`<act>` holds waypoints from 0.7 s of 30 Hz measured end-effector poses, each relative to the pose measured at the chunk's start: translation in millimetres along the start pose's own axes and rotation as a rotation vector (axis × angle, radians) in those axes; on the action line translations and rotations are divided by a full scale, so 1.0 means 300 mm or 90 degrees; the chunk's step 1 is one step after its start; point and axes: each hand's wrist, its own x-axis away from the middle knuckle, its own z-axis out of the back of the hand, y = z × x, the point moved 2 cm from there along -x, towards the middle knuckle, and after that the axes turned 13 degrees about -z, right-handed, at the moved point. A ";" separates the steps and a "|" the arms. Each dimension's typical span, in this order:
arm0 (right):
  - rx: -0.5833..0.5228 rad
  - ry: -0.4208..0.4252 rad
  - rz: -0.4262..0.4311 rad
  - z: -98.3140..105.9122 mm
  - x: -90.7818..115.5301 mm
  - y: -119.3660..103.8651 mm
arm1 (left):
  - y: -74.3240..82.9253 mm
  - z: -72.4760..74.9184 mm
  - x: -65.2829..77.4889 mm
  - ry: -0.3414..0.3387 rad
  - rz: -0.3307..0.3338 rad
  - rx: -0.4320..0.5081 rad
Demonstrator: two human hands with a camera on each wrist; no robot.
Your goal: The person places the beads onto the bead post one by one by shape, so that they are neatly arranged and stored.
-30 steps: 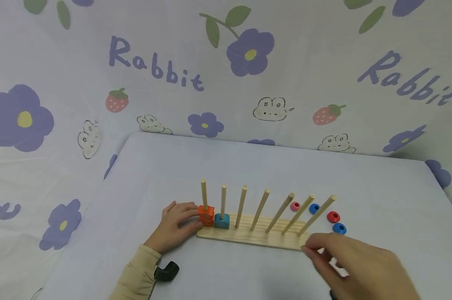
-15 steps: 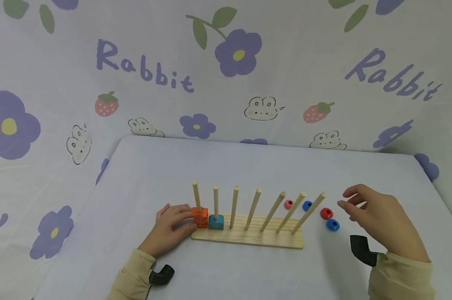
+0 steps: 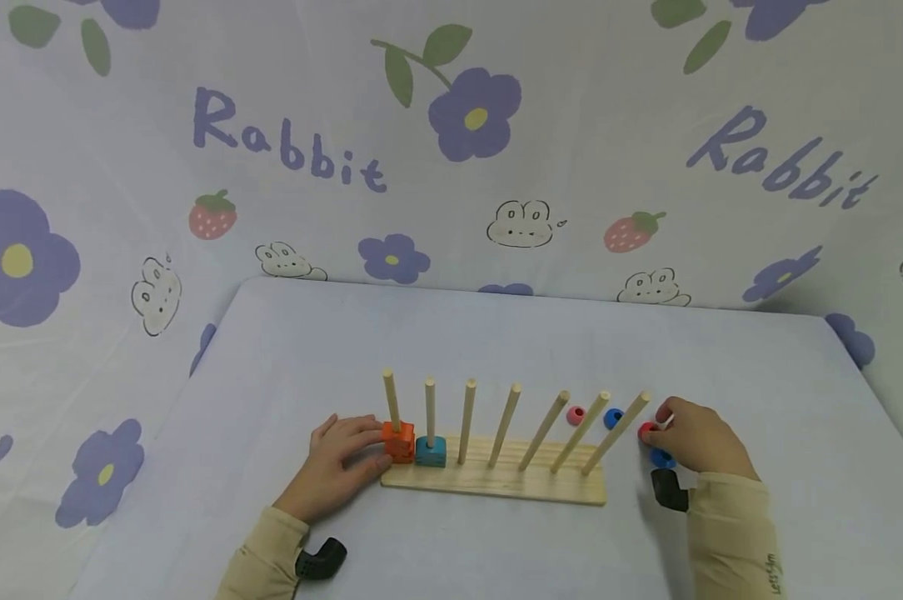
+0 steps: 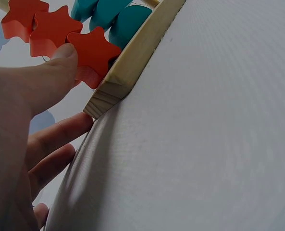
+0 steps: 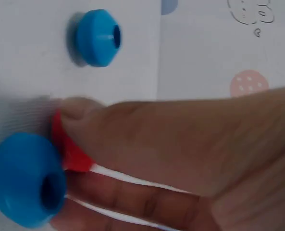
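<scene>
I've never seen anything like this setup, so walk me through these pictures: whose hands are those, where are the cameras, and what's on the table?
There is no machine here, just a person working with two bare hands. The wide picture comes from a camera on the person's head, looking forward and down. The two close-ups come from cameras on the wrists, one each.

On the white table lies a wooden board with seven upright pegs. The leftmost carries orange star-shaped blocks, the next teal blocks; the other five are bare. To the right and behind lie a pink bead and two blue beads.

The left hand touches the orange blocks; the right hand pinches a red bead.
</scene>
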 end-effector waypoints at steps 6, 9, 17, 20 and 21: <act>0.005 0.010 0.002 -0.013 0.005 -0.006 | 0.001 0.001 -0.001 -0.003 0.000 -0.003; 0.002 0.007 0.009 -0.014 0.002 -0.010 | 0.004 0.003 -0.003 0.001 -0.003 -0.003; 0.011 0.006 0.007 -0.019 0.001 -0.004 | 0.002 0.002 0.000 0.004 -0.007 -0.006; 0.015 0.017 0.014 -0.017 -0.005 -0.001 | 0.000 0.000 -0.001 0.005 -0.008 -0.006; 0.015 0.020 0.018 -0.015 -0.008 0.000 | 0.000 -0.001 -0.002 0.007 -0.010 -0.006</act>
